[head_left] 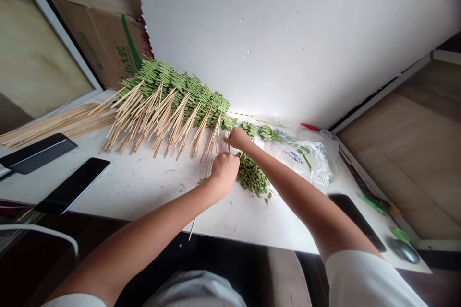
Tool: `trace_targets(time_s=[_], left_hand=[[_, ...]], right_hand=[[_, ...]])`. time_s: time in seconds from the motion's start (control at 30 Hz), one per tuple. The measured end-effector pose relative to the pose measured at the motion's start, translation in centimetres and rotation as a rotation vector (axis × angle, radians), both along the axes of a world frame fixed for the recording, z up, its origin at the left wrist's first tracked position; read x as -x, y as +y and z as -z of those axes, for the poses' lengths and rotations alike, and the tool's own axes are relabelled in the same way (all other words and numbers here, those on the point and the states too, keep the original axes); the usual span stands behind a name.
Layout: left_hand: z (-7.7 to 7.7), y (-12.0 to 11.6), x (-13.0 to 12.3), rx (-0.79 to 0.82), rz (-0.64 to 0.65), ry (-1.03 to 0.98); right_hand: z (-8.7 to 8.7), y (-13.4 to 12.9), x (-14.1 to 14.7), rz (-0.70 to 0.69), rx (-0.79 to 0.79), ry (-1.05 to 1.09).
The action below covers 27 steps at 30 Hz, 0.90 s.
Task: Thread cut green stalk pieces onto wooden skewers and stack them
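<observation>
My left hand (225, 171) is closed just left of a heap of cut green bean pieces (254, 177). A thin bamboo skewer (192, 229) sticks out below my left forearm and appears to run up into that hand; its upper part is hidden. Slightly farther back, my right hand (238, 139) pinches the stick below a small skewer of green beans (229, 123). To the left lies a long stack of bean skewers (173, 84), their bare sticks (163, 120) fanned toward me. Two small groups of bean skewers (268, 133) rest behind my right forearm.
Loose bamboo skewers (57, 122) lie at the left, behind two dark phone-like slabs (74, 187). A clear plastic bag (319, 158) sits at the right. Near the right edge are a black slab (356, 220) and a computer mouse (406, 251). A white panel (288, 38) stands behind.
</observation>
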<state>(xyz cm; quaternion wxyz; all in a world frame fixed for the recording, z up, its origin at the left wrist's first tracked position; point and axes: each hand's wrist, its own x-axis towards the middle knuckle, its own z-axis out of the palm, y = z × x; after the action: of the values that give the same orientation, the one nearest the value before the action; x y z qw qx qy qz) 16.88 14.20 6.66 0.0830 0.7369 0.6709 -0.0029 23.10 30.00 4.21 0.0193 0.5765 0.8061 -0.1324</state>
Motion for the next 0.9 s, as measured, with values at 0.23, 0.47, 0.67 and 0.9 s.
trace_targets(time_s=[0.23, 0.47, 0.67, 0.9], left_hand=[[-0.1, -0.2, 2.5, -0.086, 0.013, -0.035], [0.4, -1.2, 7.9, -0.323, -0.18, -0.299], [4.7, -1.2, 11.4, -0.531, -0.238, -0.518], [5.9, -3.0, 11.2, -0.566, -0.23, -0.587]], right_hand=[[0.2, 0.1, 0.7, -0.001, 0.001, -0.005], [0.0, 0.2, 0.4, 0.038, 0.023, -0.01], [0.4, 1.5, 0.8, 0.052, 0.131, 0.045], [0.7, 2.5, 3.0, 0.125, 0.123, -0.023]])
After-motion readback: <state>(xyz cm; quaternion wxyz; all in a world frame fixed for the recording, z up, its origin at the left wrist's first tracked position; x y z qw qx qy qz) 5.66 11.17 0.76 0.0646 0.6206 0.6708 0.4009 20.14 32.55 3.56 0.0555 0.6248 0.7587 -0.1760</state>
